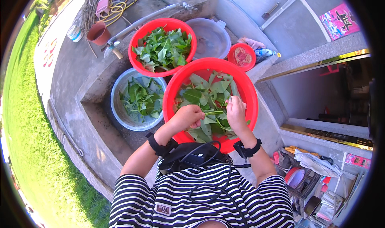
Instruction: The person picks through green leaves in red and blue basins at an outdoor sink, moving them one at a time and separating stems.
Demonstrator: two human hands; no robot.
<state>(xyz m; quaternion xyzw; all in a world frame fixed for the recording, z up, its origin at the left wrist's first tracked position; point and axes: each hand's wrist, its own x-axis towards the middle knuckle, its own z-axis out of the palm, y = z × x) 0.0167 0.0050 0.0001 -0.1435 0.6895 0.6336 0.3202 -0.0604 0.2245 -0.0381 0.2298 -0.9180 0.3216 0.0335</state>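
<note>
Over a large red plastic basin (252, 92) of green leaves (192, 96), my left hand (187, 117) is closed on one end of a green leaf stem (214, 112). My right hand (236, 111) is at the stem's other side, its fingers closed, with bits of green at the fingertips. Another red basin (132, 41), heaped with leafy greens (165, 47), stands beyond. A blue-grey basin (115, 119) on the left has leaves (143, 100) in it, seemingly in water.
Concrete trough walls (90, 86) surround the basins. A pale translucent basin (207, 36), a small red container (233, 52) and a plastic bottle (264, 52) stand beyond. A pipe with a tap (188, 6) crosses the trough. A doorway lies right, grass left.
</note>
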